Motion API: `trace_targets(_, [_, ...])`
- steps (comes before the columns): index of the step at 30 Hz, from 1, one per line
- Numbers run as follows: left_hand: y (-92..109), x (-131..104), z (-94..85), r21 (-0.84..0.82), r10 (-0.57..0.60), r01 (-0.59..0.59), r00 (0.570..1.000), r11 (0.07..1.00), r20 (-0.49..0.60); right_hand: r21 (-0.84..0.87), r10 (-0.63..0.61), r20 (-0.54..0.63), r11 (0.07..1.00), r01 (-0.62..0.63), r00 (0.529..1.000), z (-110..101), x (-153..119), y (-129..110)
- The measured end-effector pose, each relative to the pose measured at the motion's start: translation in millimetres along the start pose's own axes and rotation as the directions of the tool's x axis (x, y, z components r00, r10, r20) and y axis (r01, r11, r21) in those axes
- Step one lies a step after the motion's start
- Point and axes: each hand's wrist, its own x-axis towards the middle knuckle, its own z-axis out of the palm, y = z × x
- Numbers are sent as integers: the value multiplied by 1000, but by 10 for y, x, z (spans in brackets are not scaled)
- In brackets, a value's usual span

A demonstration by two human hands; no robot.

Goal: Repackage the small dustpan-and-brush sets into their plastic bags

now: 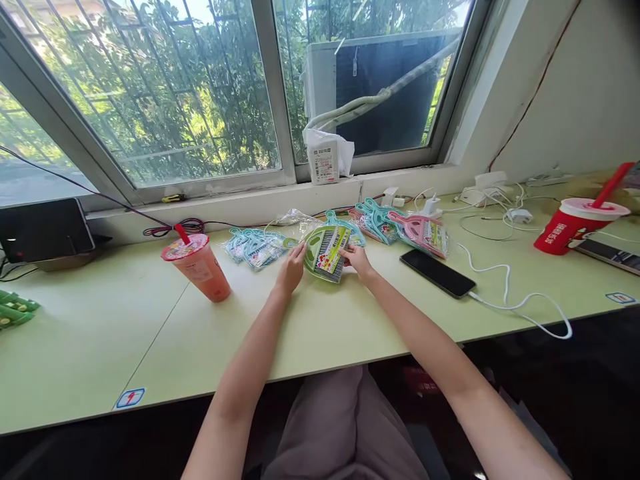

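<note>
A small green dustpan (311, 253) with a grey-bristled brush (325, 250) and a printed yellow label is held up just above the table, tilted toward me. My left hand (292, 268) grips its left edge, fingers closed. My right hand (358, 260) pinches the right side near the label. Behind it lie packaged dustpan sets: light blue ones (256, 249) to the left, a teal one (377, 219) and a pink one (420, 231) to the right. Clear plastic wrap (295, 222) rests behind the green set.
A tilted drink cup (203, 267) with a red straw stands left; a red cup (575, 225) stands far right. A black phone (437, 272) with a white cable (540, 297) lies right. A tissue pack (325, 161) sits on the windowsill. A dark screen (43, 230) stands far left.
</note>
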Motion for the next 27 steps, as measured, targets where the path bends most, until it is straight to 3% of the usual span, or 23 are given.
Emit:
trace_targets(8, [158,25,-41,-91,46,-44,999,995,26,-23,24,35,999,-23,999,79,-66,-55])
trace_targets(16, [313,28,-43,-179,96,-87,994,980,43,40,26,-76,999,-23,997,46,-42,-62])
trace_targets(19, [399,28,-76,-237,-21,-4,994,971,-105,80,25,-96,997,-17,995,35,-54,-71])
trace_targets(20, [414,34,-88,-266,-118,62,972,962,-202,90,20,-105,996,-11,994,34,-58,-75])
trace_targets(21, [415,44,-100,-310,-239,143,924,940,-299,97,16,-115,995,-5,993,34,-61,-79])
trace_targets(23, [373,77,-125,-468,-506,305,766,829,-397,105,9,-134,994,5,991,38,-61,-89])
trace_targets(25, [282,121,-146,-690,-722,395,638,606,-268,114,5,-141,993,12,990,46,-55,-96])
trace_targets(27, [188,161,-152,-859,-788,423,615,290,37,125,6,-134,992,11,991,59,-49,-97])
